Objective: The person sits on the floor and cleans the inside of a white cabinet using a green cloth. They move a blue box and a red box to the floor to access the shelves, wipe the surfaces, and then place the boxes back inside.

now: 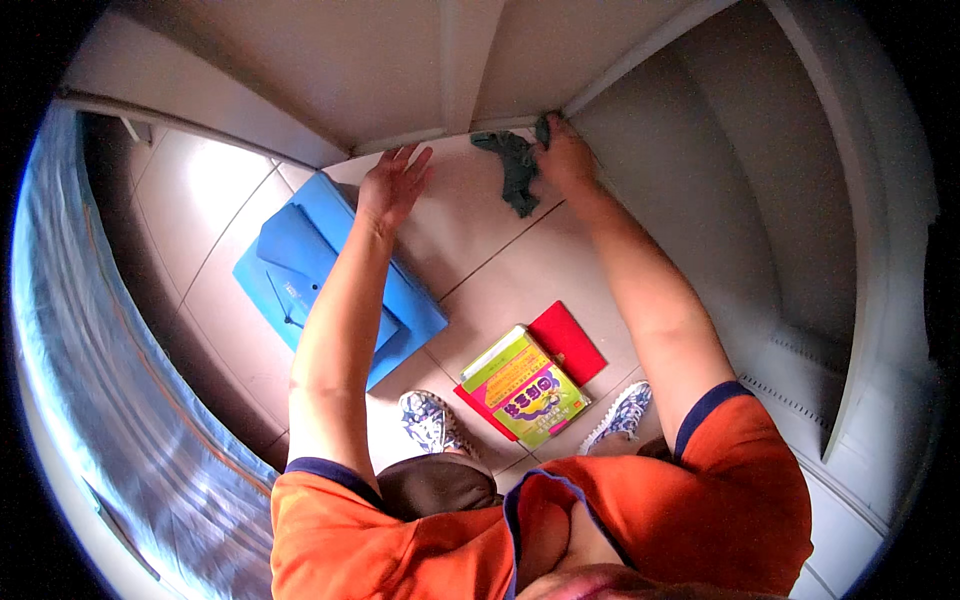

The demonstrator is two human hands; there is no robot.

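Observation:
My right hand holds a dark green cloth down at the corner where the floor meets the white panels; part of the cloth trails over the tile to the left. My left hand is held out with its fingers apart and nothing in it, over the floor by the panel's base. Below and left of it lies a blue folder with a string tie, partly covered by my left forearm. Between my feet lies a green and pink book, partly on top of red items.
Striped blue fabric hangs along the left side. White panels stand ahead, and a framed, shadowed recess is at the right. My patterned shoes are on the tiled floor beside the book.

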